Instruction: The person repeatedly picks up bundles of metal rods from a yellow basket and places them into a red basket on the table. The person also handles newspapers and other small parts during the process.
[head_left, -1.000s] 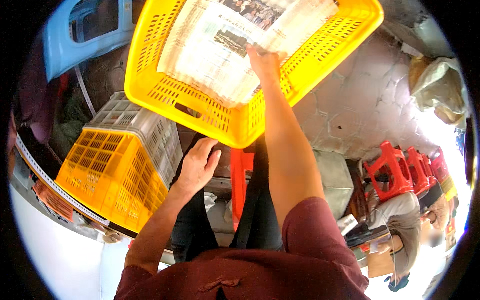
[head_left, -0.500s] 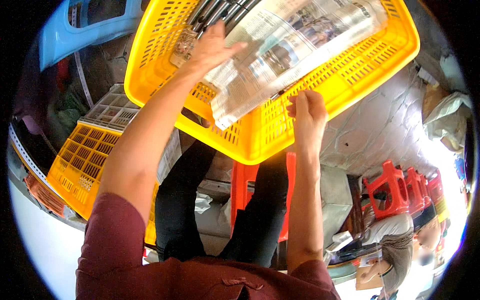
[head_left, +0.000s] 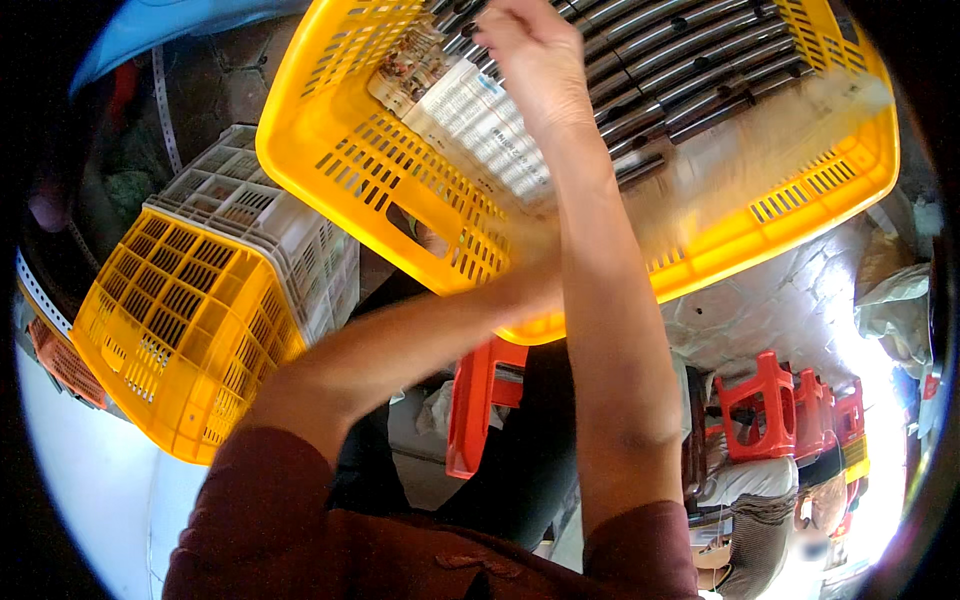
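A yellow plastic basket [head_left: 370,205] lies before me, with rows of shiny dark metal rods [head_left: 680,75] with black end pieces inside. My right hand [head_left: 540,65] reaches over the rods at the far left part, its fingers bent in a pinch; whatever they grip is too small to make out. From the left, my left forearm [head_left: 430,325] crosses behind the right one, and the hand is hidden and smeared by motion. A blurred sheet of newspaper [head_left: 740,180] lies over the near side of the rods. More printed paper [head_left: 480,125] shows at the basket's left end.
A yellow crate [head_left: 165,310] and a grey crate [head_left: 240,190] stand at my left. Blue plastic [head_left: 190,30] is at the top left. Red stools [head_left: 757,405] and a seated person [head_left: 760,530] are at the right; another red stool [head_left: 475,410] is by my legs.
The newspaper has shifted toward me and to the right, uncovering more rods. My right hand has moved from the near rim to the rods. My left hand has come down and to the right, behind my right arm.
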